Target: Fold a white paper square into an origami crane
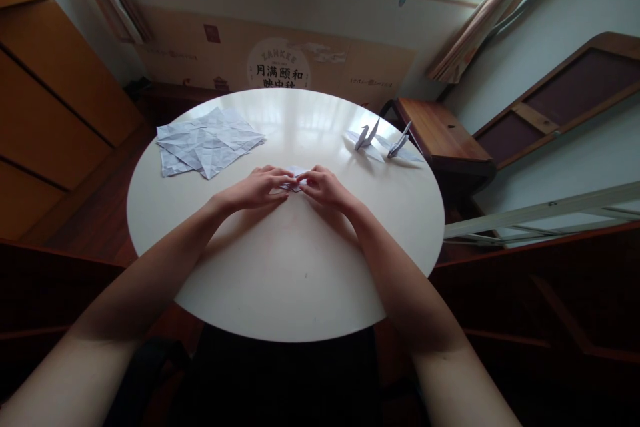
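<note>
A small folded piece of white paper (296, 188) lies near the middle of the round table, mostly covered by my fingers. My left hand (263, 186) grips its left side, thumb towards me and fingers on the far side. From the right, my right hand (323, 186) pinches the same paper, with the fingertips of both hands almost meeting. The exact shape of the folds is hidden. Two folded paper cranes, one nearer (367, 138) and one farther right (399, 144), stand beyond my right hand. Creased white sheets (210, 140) overlap in a pile beyond my left hand.
The white round table (280, 280) has its near edge close to my body. A wooden bench (440, 130) stands behind it on the right. Orange-brown cabinets (55, 87) are at the left, and a printed cardboard panel (200, 54) leans under the window.
</note>
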{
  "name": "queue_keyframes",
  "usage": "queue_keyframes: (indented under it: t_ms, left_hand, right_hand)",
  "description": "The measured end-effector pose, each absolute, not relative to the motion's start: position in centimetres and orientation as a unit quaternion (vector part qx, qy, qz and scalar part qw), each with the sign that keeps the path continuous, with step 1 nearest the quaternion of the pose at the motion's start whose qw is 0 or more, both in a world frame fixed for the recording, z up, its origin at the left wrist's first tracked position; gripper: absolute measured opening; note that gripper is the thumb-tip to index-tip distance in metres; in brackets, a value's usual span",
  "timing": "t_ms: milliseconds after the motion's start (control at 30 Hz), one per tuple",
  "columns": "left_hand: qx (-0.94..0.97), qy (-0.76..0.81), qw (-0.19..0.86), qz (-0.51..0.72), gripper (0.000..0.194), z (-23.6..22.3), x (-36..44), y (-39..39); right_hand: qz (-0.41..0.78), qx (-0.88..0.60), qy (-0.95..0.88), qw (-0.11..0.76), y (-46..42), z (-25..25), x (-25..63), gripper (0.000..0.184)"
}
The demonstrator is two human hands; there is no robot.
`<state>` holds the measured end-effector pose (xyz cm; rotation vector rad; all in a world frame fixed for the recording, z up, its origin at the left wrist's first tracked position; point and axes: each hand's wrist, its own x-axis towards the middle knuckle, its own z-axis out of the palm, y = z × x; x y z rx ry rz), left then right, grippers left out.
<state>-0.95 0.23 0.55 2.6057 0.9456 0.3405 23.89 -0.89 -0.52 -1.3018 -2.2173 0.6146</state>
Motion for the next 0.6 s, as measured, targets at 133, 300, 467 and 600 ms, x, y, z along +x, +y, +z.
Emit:
queue_keyframes:
  t_ms: [133,300,467,600]
  left_hand:
    - [0.917,0.34,0.173,0.12,0.046,0.46,-0.94,0.28]
    - [0.917,0.34,0.174,0.119,0.046,0.3,-1.0,0.39]
    - [0.917,0.34,0.174,0.118,0.046,0.34,-0.98,0.35]
    - [0.917,0.338,0.175,0.12,0.046,0.39,-0.97,0.32]
  right_hand:
    - [0.228,-0.477,-0.812,0.246,-0.88,-0.45,23.9,0.024]
    - [0.229,-0.481,-0.81,0.244,-0.9,-0.35,23.86,0.024]
    - [0.232,-0.481,-0.809,0.247,-0.97,-0.32,23.87,0.024]
    - [0.227,-0.48,-0.811,0.246,-1.0,-0.29,23.9,0.024]
